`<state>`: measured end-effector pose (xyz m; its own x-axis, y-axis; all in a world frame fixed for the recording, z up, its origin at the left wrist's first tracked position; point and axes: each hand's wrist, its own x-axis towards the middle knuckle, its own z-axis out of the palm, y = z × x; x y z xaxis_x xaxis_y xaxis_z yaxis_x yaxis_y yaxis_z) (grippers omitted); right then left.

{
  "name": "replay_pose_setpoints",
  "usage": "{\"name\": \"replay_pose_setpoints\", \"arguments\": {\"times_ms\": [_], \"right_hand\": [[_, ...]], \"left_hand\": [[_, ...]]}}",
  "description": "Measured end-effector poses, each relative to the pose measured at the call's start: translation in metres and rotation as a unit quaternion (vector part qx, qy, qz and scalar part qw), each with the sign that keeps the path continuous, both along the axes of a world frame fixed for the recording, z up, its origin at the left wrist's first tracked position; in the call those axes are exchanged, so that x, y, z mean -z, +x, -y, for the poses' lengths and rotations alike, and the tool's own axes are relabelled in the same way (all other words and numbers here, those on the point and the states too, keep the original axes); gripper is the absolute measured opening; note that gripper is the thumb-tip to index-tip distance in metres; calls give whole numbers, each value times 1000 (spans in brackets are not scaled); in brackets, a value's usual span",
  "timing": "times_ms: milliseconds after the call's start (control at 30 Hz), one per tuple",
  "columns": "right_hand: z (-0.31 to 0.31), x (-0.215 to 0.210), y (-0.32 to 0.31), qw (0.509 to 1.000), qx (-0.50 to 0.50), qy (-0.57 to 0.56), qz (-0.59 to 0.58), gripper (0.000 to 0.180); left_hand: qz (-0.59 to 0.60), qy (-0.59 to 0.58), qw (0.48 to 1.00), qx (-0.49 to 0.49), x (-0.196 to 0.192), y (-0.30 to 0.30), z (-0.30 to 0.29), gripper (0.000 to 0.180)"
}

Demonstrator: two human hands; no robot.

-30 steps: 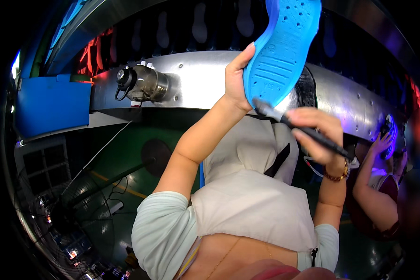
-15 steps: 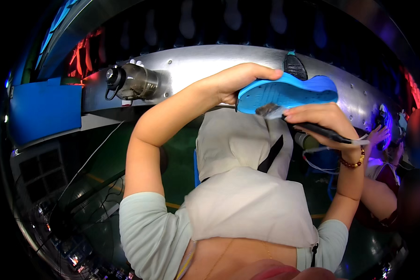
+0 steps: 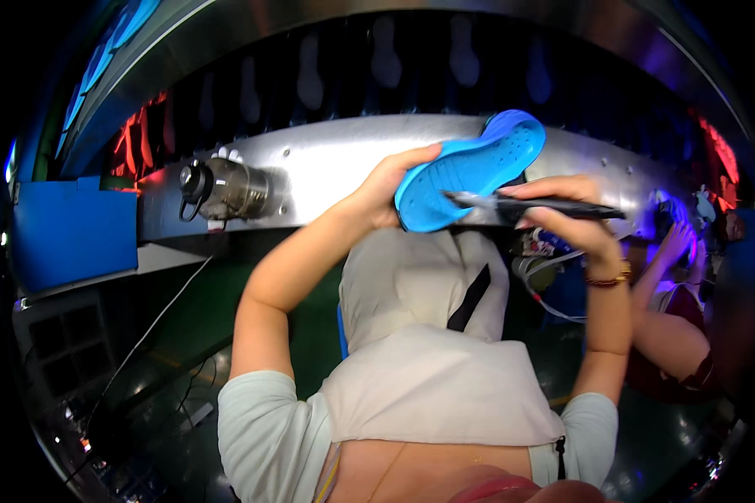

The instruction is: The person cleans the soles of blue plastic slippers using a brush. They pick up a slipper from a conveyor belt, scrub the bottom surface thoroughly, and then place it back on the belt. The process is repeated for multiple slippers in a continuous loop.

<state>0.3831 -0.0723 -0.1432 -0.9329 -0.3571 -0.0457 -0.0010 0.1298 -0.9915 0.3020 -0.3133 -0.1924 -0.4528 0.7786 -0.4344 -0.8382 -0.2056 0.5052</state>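
No packages or labels that we can make out; the only sign-like marks are a flat blue panel [image 3: 71,239] at far left and red glowing shapes at the upper left [image 3: 143,138] and far right, too blurred to tell what they are. One blue shoe sole [image 3: 470,172] sits up at the middle, in front of a long silver machine housing [image 3: 327,163]; our left hand [image 3: 386,189] is clamped on its lower left end, thumb over the edge. One dark brush [image 3: 533,204], held level, is pinched in our right hand [image 3: 562,218], its tip touching the sole's underside edge. The two hands are apart, joined only through sole and brush. We count one metal motor cylinder [image 3: 231,189] on the housing's left end, and at least five pale sole-shaped outlines [image 3: 386,59] in a row on the dark band above. A second person's hand [image 3: 671,239] is raised at far right, near our right elbow; room there is tight. Left of our left arm the dark floor, crossed by a thin cable [image 3: 155,323], lies open.
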Motion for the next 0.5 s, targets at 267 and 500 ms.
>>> {"name": "replay_pose_setpoints", "arguments": {"times_ms": [267,500], "right_hand": [[0,65,-30,893,429,50,-123,17],[24,74,38,962,122,-243,-32,19]], "left_hand": [[55,95,994,-28,40,9,-18,57],[-136,38,982,-128,7,1,20,58]]}}
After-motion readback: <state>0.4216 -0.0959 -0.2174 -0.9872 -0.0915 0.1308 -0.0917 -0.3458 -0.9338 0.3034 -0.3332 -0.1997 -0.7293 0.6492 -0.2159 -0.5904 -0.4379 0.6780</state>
